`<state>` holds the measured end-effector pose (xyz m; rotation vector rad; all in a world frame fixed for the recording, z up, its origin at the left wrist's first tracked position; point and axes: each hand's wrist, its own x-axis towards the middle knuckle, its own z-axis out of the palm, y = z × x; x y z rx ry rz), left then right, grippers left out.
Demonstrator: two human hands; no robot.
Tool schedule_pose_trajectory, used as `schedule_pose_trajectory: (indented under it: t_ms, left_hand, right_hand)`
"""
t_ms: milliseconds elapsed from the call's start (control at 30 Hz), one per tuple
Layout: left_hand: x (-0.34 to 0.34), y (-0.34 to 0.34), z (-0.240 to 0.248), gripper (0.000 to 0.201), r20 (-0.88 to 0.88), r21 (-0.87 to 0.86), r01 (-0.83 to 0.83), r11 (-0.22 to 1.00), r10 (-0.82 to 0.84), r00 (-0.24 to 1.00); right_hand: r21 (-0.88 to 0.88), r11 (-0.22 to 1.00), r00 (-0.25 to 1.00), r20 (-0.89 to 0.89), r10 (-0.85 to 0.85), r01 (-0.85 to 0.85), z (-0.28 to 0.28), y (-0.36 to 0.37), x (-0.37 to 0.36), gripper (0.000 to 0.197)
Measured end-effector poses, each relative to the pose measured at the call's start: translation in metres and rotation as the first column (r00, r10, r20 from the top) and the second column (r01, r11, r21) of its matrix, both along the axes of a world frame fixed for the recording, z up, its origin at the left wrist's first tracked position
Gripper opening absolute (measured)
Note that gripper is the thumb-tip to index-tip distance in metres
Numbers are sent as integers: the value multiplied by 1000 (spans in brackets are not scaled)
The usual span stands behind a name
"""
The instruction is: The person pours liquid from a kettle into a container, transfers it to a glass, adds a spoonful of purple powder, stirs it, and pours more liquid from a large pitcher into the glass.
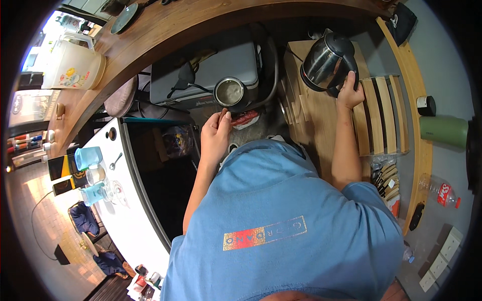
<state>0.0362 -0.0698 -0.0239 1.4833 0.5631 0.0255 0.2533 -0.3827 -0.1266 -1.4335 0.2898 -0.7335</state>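
My right hand [350,94] is wrapped round the black handle of a dark, shiny electric kettle [321,62]. The kettle is over a wooden surface [314,130] at the far right; whether it rests there I cannot tell. In front of me, my left hand [216,134] is closed on the short handle of a round metal cup [230,93]. Inside the cup, a pale, cloudy content shows. The cup is left of the kettle and apart from it. Beyond it sits a grey lidded box [226,62] with a black cooking utensil [186,75] on top.
A curved wooden counter [165,37] carries a plastic pitcher [75,62] at far left. The white top [133,195] of an open-fronted cabinet holds blue containers [88,157] and a spoon [116,161]. Wooden slats [384,115], a green bottle [443,131] and a plastic bottle [442,192] are at right.
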Motion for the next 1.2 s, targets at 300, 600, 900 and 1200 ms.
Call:
schedule_pose_trajectory:
  t_ms: [300,600,900,1200]
  left_hand:
    - [-9,-5,-3,19,-7,-15,-19,1000,19,1000]
    - [1,-10,-8,17,-23,-36,28,999,-28,999]
    - [13,-12,-7,22,12,-22,20,1000,-20,1000]
    - [8,-9,-4,26,18,131,-66,989,64,998]
  right_hand:
    - [33,999,1000,-12,-18,19,-1,9,1,30]
    - [-39,993,988,-107,-114,111,-29,0,1,36]
    - [-4,1000,997,-77,-16,16,-49,-6,-14,35]
    - [-410,859,945,243,-220,306,8,13,-27,40]
